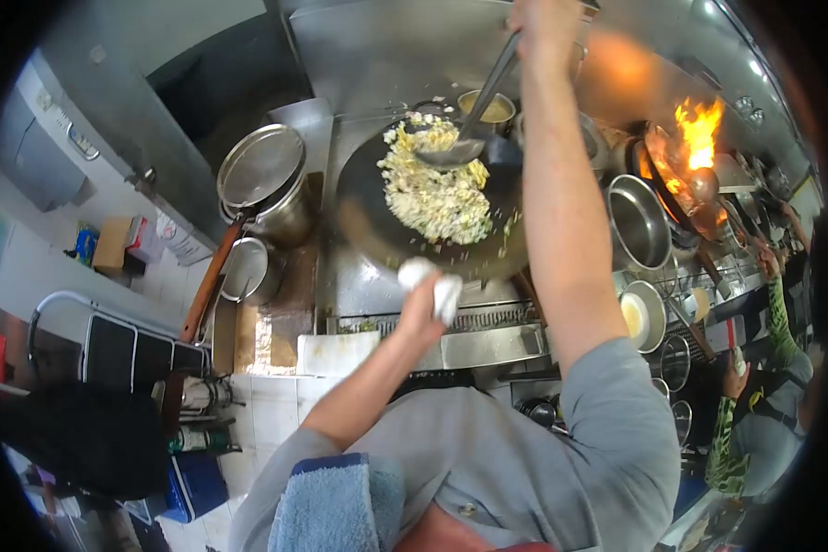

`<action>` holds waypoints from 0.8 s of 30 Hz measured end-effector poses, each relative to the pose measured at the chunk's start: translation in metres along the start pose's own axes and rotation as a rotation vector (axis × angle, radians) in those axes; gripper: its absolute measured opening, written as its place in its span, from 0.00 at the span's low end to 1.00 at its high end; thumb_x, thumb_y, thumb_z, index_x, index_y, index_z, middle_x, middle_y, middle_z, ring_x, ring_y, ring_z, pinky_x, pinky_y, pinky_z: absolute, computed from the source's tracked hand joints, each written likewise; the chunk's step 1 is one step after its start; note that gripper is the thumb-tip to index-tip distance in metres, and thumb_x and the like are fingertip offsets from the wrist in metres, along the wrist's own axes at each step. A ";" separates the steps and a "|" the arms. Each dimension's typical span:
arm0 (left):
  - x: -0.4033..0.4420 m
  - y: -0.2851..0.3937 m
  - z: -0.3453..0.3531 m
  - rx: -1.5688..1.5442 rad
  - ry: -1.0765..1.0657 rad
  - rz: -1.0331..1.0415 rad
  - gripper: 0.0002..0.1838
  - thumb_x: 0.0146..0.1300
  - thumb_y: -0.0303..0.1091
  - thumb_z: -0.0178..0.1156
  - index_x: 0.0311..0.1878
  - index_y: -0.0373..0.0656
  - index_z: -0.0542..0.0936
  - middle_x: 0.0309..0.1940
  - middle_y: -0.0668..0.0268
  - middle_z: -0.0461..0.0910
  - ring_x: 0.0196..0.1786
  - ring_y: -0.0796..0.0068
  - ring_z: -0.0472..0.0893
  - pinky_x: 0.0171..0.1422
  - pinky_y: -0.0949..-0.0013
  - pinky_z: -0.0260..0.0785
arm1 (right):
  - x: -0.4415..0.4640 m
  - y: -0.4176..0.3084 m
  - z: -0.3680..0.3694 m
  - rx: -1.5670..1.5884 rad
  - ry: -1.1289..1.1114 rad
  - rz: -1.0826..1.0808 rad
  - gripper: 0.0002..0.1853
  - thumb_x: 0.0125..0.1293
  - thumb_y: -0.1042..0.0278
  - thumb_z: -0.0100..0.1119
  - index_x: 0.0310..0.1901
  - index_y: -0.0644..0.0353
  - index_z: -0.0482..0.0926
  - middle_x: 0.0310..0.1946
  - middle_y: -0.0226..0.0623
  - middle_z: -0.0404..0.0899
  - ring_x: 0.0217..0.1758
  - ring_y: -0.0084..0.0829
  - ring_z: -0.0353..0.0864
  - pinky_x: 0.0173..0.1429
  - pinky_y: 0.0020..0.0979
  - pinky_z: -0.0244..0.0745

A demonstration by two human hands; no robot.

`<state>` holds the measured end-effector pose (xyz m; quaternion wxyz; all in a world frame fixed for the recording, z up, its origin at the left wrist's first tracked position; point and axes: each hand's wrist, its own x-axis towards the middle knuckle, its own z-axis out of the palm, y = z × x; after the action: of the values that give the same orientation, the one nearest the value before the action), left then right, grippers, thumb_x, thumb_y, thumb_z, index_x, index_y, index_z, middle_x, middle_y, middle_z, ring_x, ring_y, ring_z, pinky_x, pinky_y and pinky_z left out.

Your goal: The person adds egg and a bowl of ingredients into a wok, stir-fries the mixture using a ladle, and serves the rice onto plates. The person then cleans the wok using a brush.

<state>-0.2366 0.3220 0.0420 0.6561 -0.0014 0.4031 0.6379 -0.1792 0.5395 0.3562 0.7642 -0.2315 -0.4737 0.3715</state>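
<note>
A large dark wok [363, 207] is in front of me, with fried rice [437, 198] spread over its upper middle, flecked with yellow and green. My left hand [423, 313] is closed around a folded white cloth [447, 296] at the wok's near rim; whatever lies under the cloth is hidden. Up at the top edge, my right hand [545, 26] grips the handle of a long metal ladle [451, 155]. The ladle's bowl rests in or just over the rice. Some grains and green bits are scattered across the bare wok surface.
Left stands a metal pot [281, 207] topped by a round strainer [262, 166] and a wooden handle. A smaller pot [246, 269] is below it. At right, flames [699, 133] rise from another wok where a co-worker's camouflage sleeves [730, 451] show. Nearby sits a steel pot [638, 221].
</note>
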 end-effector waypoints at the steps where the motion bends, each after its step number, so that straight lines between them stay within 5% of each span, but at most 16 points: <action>1: 0.030 0.020 0.003 0.009 -0.009 -0.003 0.04 0.65 0.34 0.50 0.38 0.47 0.73 0.28 0.68 0.78 0.28 0.72 0.79 0.27 0.67 0.71 | 0.006 -0.002 -0.004 0.038 -0.054 -0.010 0.12 0.56 0.71 0.53 0.17 0.54 0.65 0.08 0.23 0.60 0.06 0.21 0.58 0.10 0.27 0.51; 2: 0.046 0.033 0.011 -0.007 -0.009 0.064 0.04 0.64 0.35 0.51 0.35 0.48 0.73 0.24 0.69 0.77 0.25 0.73 0.78 0.22 0.68 0.68 | 0.002 0.002 -0.017 0.122 -0.188 -0.036 0.12 0.55 0.72 0.52 0.15 0.63 0.70 0.09 0.31 0.66 0.11 0.23 0.65 0.16 0.31 0.59; 4: 0.081 0.043 0.000 0.048 -0.011 0.032 0.04 0.63 0.37 0.53 0.33 0.50 0.72 0.22 0.68 0.76 0.24 0.74 0.78 0.21 0.70 0.67 | -0.049 0.023 -0.022 0.074 -0.132 -0.016 0.14 0.60 0.70 0.52 0.17 0.58 0.70 0.09 0.23 0.61 0.10 0.19 0.62 0.15 0.24 0.56; 6: 0.111 0.040 -0.020 0.039 -0.106 0.007 0.04 0.62 0.37 0.55 0.33 0.51 0.72 0.22 0.69 0.76 0.23 0.73 0.78 0.22 0.69 0.68 | -0.069 0.123 -0.030 -0.284 -0.185 0.096 0.15 0.61 0.68 0.54 0.16 0.54 0.70 0.09 0.22 0.63 0.12 0.17 0.64 0.16 0.22 0.57; 7: 0.118 0.040 -0.029 0.031 -0.168 -0.022 0.05 0.62 0.38 0.56 0.32 0.51 0.72 0.22 0.69 0.76 0.23 0.73 0.78 0.23 0.69 0.69 | -0.078 0.118 -0.031 -0.288 -0.206 0.221 0.13 0.59 0.67 0.56 0.17 0.58 0.74 0.10 0.26 0.66 0.15 0.19 0.67 0.19 0.26 0.61; 9: 0.125 0.043 -0.040 0.014 -0.278 -0.123 0.07 0.61 0.40 0.57 0.31 0.50 0.73 0.23 0.69 0.77 0.24 0.73 0.78 0.25 0.69 0.71 | -0.076 0.070 -0.028 -0.431 -0.094 0.184 0.15 0.53 0.64 0.60 0.17 0.65 0.73 0.11 0.34 0.69 0.18 0.26 0.68 0.25 0.36 0.66; 10: 0.105 0.049 -0.023 0.065 -0.081 -0.144 0.07 0.60 0.42 0.57 0.33 0.51 0.74 0.23 0.69 0.77 0.25 0.73 0.78 0.26 0.69 0.72 | -0.072 0.053 -0.034 -0.419 -0.098 0.130 0.16 0.52 0.63 0.59 0.16 0.65 0.72 0.11 0.35 0.68 0.19 0.26 0.67 0.26 0.36 0.67; 11: 0.110 0.048 -0.027 0.097 -0.129 -0.085 0.08 0.60 0.43 0.56 0.34 0.50 0.75 0.23 0.69 0.77 0.25 0.72 0.78 0.27 0.68 0.73 | -0.074 0.038 -0.046 -0.380 -0.123 0.053 0.15 0.52 0.64 0.58 0.17 0.67 0.71 0.11 0.36 0.68 0.20 0.24 0.68 0.26 0.37 0.66; 12: 0.124 0.053 -0.036 0.153 -0.210 -0.168 0.08 0.61 0.43 0.55 0.33 0.50 0.75 0.23 0.69 0.77 0.25 0.72 0.78 0.28 0.69 0.74 | -0.073 0.048 -0.058 -0.332 -0.113 -0.098 0.13 0.51 0.66 0.57 0.17 0.67 0.70 0.11 0.38 0.67 0.19 0.23 0.67 0.25 0.38 0.65; 13: 0.117 0.050 -0.025 0.203 -0.084 -0.078 0.09 0.61 0.43 0.54 0.32 0.49 0.75 0.22 0.69 0.76 0.24 0.72 0.78 0.27 0.71 0.74 | -0.078 0.073 -0.064 -0.301 -0.083 -0.090 0.10 0.46 0.71 0.57 0.20 0.71 0.73 0.11 0.51 0.69 0.17 0.35 0.73 0.27 0.39 0.68; 15: 0.113 0.063 -0.029 0.214 -0.142 -0.165 0.10 0.60 0.43 0.56 0.32 0.48 0.74 0.25 0.67 0.76 0.26 0.71 0.77 0.25 0.75 0.73 | -0.069 0.108 -0.056 -0.267 -0.087 -0.101 0.08 0.48 0.74 0.55 0.20 0.72 0.71 0.12 0.52 0.68 0.17 0.34 0.71 0.27 0.39 0.66; 18: 0.107 0.065 -0.017 0.183 0.017 -0.239 0.11 0.59 0.45 0.57 0.32 0.48 0.74 0.25 0.67 0.76 0.27 0.71 0.78 0.24 0.77 0.73 | -0.037 0.061 -0.041 -0.267 -0.041 -0.042 0.08 0.49 0.76 0.53 0.21 0.74 0.69 0.13 0.53 0.67 0.15 0.36 0.66 0.26 0.39 0.63; 21: 0.105 0.063 -0.023 0.272 -0.090 -0.267 0.11 0.58 0.45 0.57 0.32 0.47 0.74 0.27 0.66 0.76 0.29 0.72 0.78 0.25 0.76 0.73 | -0.052 0.093 -0.045 -0.127 0.100 -0.248 0.11 0.50 0.73 0.54 0.17 0.69 0.65 0.10 0.42 0.60 0.17 0.24 0.61 0.23 0.37 0.59; 24: 0.101 0.061 -0.015 0.237 -0.034 -0.259 0.10 0.58 0.43 0.56 0.32 0.47 0.74 0.25 0.67 0.76 0.26 0.72 0.78 0.26 0.75 0.72 | -0.050 0.099 -0.032 -0.152 -0.003 -0.060 0.11 0.50 0.74 0.54 0.17 0.69 0.65 0.10 0.38 0.59 0.17 0.22 0.59 0.23 0.35 0.57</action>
<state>-0.3099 0.4104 0.0096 0.7351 0.0345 0.4608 0.4960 -0.1990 0.5615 0.2445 0.7546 -0.2740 -0.5084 0.3115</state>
